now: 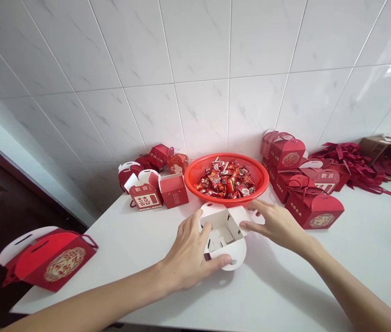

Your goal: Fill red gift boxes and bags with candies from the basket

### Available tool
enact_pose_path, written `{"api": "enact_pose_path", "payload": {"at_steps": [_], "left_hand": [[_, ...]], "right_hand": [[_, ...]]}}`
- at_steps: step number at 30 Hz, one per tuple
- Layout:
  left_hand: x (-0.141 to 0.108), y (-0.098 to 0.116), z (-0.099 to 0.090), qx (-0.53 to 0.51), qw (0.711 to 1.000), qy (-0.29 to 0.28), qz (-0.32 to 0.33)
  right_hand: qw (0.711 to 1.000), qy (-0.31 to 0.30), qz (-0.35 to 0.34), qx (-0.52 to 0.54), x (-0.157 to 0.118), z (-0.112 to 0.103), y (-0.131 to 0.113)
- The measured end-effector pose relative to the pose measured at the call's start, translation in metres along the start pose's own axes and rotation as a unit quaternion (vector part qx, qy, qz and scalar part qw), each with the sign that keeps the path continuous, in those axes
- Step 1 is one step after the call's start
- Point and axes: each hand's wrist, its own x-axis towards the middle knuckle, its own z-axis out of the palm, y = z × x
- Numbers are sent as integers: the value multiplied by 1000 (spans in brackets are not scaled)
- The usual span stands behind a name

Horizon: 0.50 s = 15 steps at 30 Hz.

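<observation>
A paper gift box (pixel 221 222) stands on the white table in front of me, its white flaps spread and its top uncovered. Slots and folded tabs show at its inside bottom. My left hand (pixel 189 251) grips the box's left side, with the thumb over the rounded front flap. On the opposite side, my right hand (pixel 274 224) pinches the right flap between thumb and fingers. Just behind the box sits a red plastic basket (pixel 195 190) full of wrapped candies (pixel 228 180).
Red gift boxes (pixel 145 193) are grouped back left. More closed boxes (pixel 315 210) are stacked on the right, beside dark red ribbons (pixel 349 163) and brown cartons (pixel 375 152). One red box (pixel 57 263) sits at the table's left edge. A tiled wall (pixel 202 115) rises behind.
</observation>
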Motion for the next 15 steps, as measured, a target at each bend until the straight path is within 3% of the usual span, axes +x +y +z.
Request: {"api": "enact_pose_path", "payload": {"at_steps": [5, 12, 15], "left_hand": [[-6, 0, 4, -10, 999, -1, 38], [-12, -9, 27, 25, 989, 37, 141], [-6, -17, 26, 62, 984, 61, 158]], "right_hand": [[998, 11, 14, 62, 3, 10, 10], [977, 127, -2, 169, 4, 23, 22], [955, 174, -1, 242, 7, 32, 26]]}}
